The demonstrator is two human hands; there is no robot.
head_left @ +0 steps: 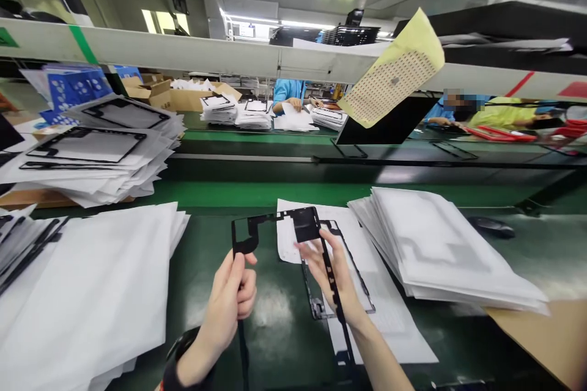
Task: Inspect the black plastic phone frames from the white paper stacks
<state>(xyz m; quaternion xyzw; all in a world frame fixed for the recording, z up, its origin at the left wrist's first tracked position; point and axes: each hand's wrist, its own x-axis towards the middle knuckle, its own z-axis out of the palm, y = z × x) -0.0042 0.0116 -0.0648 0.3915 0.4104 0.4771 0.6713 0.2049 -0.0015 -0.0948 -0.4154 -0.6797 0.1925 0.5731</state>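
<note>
A thin black rectangular frame (305, 226), with a wider dark panel at its upper right corner, is held up above the bench. My left hand (229, 299) is closed around its left side, thumb pressed against the edge. At the right side my right hand (337, 275) has the frame's bar between its fingers, which are partly spread. Behind this hand, a second black frame (353, 256) lies on white paper sheets (394, 330) on the green bench. My right forearm and the held frame hide part of it.
Stacks of white sheets stand at the left (114, 281) and right (440, 238). More black frames lie on the back left stack (92, 146). A computer mouse (491, 227) sits at the right. Yellow paper (394, 73) hangs from the shelf (206, 52). A co-worker (288, 95) sits opposite.
</note>
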